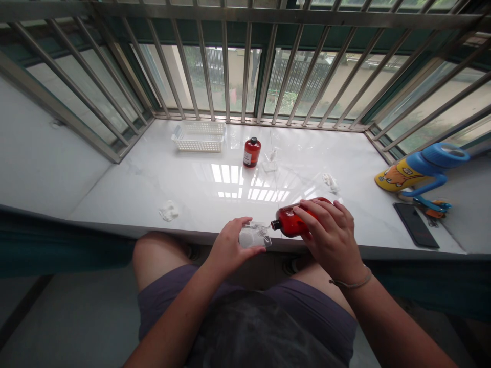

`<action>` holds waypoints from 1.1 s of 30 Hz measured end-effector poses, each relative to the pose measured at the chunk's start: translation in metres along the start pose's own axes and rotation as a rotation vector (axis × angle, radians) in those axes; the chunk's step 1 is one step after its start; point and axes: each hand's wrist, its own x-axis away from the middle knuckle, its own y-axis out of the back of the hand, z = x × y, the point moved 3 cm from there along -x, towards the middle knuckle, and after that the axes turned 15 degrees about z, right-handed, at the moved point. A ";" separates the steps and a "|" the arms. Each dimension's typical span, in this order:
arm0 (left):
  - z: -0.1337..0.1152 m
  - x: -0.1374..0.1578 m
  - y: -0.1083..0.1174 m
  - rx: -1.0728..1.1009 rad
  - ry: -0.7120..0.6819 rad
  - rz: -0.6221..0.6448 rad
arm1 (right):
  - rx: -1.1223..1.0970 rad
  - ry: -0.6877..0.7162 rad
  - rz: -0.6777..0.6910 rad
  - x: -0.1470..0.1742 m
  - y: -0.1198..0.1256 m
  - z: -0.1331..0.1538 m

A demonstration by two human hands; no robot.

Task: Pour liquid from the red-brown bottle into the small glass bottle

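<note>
Head view. Right hand point(332, 237) grasps a tipped red bottle point(293, 221), mostly hidden under the fingers; its neck points to 9 o'clock. Left hand point(230, 245) is wrapped around a small clear container point(253, 236) at the sill's point(153, 179) near edge; its outline is hard to make out. Neck and container meet; contact unclear. Count: two red bottles, the second bottle point(251, 152) upright at 12 o'clock; one white basket point(199, 136); two crumpled wipes point(169, 210); one phone point(416, 225), 3 o'clock.

Counted on the white sill

Two red bottles point(252, 152) point(295, 220), one white basket point(199, 136), two crumpled tissues point(169, 210) point(330, 181), one blue flask point(422, 171), one phone point(416, 225).
</note>
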 end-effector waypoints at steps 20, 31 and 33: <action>0.004 0.000 -0.004 0.014 0.021 -0.002 | -0.007 0.005 -0.005 -0.001 0.002 0.001; 0.004 -0.001 -0.004 0.034 0.037 0.001 | -0.005 0.008 -0.011 -0.001 0.002 0.001; 0.004 -0.002 -0.004 0.036 0.044 0.003 | -0.003 0.007 -0.009 -0.001 0.003 0.001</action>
